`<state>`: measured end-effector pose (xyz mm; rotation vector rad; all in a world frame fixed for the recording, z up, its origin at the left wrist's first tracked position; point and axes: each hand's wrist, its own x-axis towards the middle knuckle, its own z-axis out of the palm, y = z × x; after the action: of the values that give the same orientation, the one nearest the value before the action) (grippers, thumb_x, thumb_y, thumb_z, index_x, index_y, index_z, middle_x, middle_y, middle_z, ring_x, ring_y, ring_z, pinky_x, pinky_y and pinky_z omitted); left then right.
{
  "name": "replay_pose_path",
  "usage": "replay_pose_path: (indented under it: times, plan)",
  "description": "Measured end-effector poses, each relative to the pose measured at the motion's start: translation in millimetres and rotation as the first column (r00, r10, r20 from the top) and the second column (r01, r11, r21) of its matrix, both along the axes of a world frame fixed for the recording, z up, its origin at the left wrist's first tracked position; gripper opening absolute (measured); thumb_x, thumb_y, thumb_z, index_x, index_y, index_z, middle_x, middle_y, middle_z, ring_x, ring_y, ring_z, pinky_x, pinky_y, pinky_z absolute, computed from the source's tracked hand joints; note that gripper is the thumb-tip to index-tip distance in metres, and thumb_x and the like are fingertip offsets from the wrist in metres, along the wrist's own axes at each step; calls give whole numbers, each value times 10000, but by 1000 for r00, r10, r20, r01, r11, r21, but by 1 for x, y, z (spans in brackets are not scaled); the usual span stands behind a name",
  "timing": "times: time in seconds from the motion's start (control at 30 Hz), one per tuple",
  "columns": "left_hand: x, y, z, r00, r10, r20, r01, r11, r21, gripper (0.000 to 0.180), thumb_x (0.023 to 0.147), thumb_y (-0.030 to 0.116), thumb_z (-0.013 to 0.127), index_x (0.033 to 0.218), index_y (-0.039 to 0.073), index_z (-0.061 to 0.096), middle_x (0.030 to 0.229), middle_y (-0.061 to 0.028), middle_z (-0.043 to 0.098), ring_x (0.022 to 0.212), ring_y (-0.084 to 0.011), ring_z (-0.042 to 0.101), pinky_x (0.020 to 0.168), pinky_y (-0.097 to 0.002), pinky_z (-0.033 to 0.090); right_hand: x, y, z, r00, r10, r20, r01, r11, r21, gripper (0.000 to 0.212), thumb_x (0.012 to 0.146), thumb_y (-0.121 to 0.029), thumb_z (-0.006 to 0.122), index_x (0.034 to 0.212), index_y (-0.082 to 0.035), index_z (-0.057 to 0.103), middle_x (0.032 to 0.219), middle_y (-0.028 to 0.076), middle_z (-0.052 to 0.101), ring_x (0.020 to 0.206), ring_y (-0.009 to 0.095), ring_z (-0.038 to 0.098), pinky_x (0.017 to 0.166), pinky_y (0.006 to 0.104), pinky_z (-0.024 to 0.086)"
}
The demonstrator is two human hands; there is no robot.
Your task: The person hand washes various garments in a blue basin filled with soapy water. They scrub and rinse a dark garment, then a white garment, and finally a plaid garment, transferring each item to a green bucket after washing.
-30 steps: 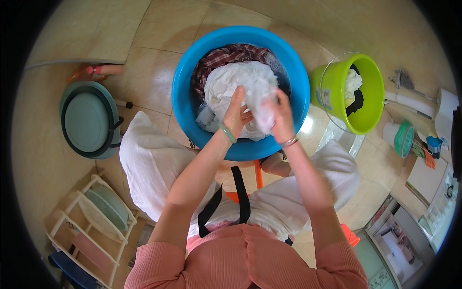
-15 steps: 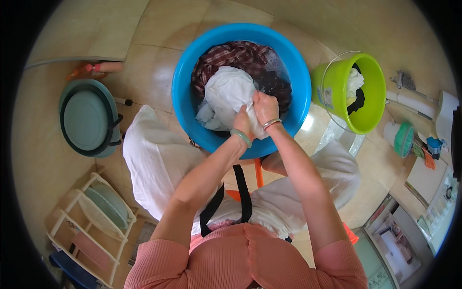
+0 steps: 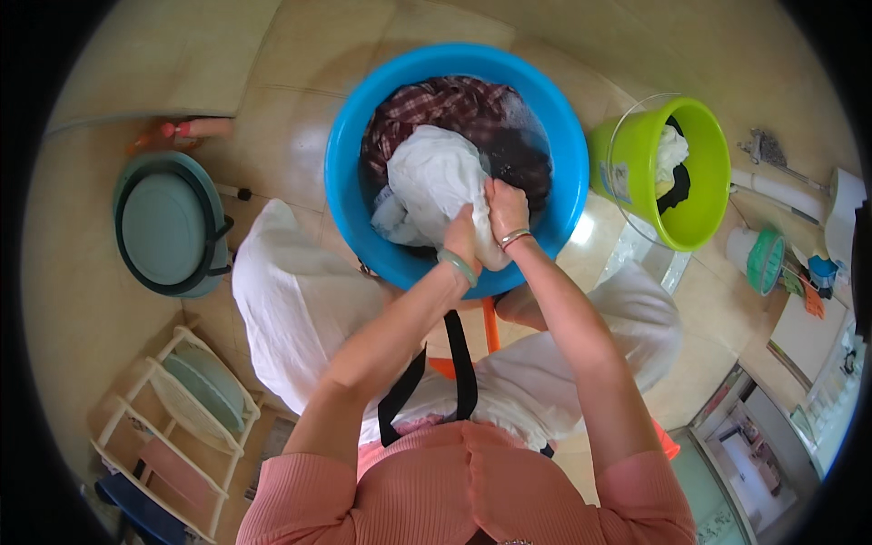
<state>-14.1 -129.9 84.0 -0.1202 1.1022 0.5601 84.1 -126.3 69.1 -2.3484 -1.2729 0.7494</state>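
A bunched white cloth garment (image 3: 436, 173) sits over the near-left part of a blue basin (image 3: 342, 195). My left hand (image 3: 461, 238) is closed on its near end, a bangle at the wrist. Just to the right, my right hand (image 3: 509, 209) grips the same cloth, knuckles up. The two hands are close together. Behind the white garment lies a dark red plaid garment (image 3: 418, 104), wet in the basin. Dark fabric (image 3: 522, 168) lies in soapy water at the right. The exact kind of the white garment cannot be made out.
A lime green bucket (image 3: 713, 173) with white and black cloth in it stands right of the basin. Grey-green basins (image 3: 163, 227) lean at the left wall. A cream rack (image 3: 195, 418) with basins is at lower left. My knees flank the blue basin.
Both hands have shifted very slightly to the right and nearer to me, still gripping the white garment. The rest of the scene looks the same.
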Motion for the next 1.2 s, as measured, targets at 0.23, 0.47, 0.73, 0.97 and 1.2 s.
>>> replay_pose_path:
  times: [0.23, 0.47, 0.73, 0.97, 1.2]
  plan:
    - [-34, 23, -17, 948, 6, 318, -5, 1000, -3, 376, 960, 384, 464, 1080, 60, 614, 1043, -109, 670, 922, -287, 627, 855, -381, 491, -73, -15, 78, 959, 189, -212, -89, 909, 406, 145, 929, -163, 540, 858, -39, 562, 692, 209, 599, 659, 419, 609, 578, 486, 478]
    - [13, 22, 41, 997, -39, -67, 38, 999, -15, 401, 983, 326, 465, 1248, 36, 545, 1251, -102, 598, 1130, -243, 576, 997, -364, 447, 43, -9, -19, 984, -58, -167, 67, 997, 48, 362, 971, -383, 498, 911, -49, 623, 846, 231, 654, 780, 412, 629, 728, 455, 506]
    - [-39, 97, 25, 944, 106, 312, -131, 989, 61, 433, 966, 354, 509, 1247, 25, 529, 1217, -111, 607, 1153, -267, 564, 1019, -404, 435, 49, -53, 3, 939, 331, -91, -343, 885, -314, 791, 683, -556, 745, 1347, -186, 523, 1320, 179, 534, 1297, 304, 433, 1071, 477, 273]
    - [-42, 102, 36, 975, 95, -202, -21, 939, 344, 630, 967, 497, 458, 1480, 165, 306, 1482, -108, 385, 1314, -327, 413, 1079, -414, 344, 82, -29, 13, 677, -323, -662, 566, 803, 187, 181, 848, -115, 603, 958, 26, 572, 931, 94, 623, 824, 118, 552, 742, 298, 488]
    - [-14, 66, 26, 984, -160, 73, 135, 954, 269, 699, 900, 530, 594, 1454, 173, 360, 1390, -72, 475, 1230, -228, 487, 1015, -367, 395, 0, -6, 93, 897, 419, -140, -322, 837, 442, 424, 809, -98, 642, 1213, -42, 528, 1043, 197, 576, 894, 404, 595, 812, 428, 506]
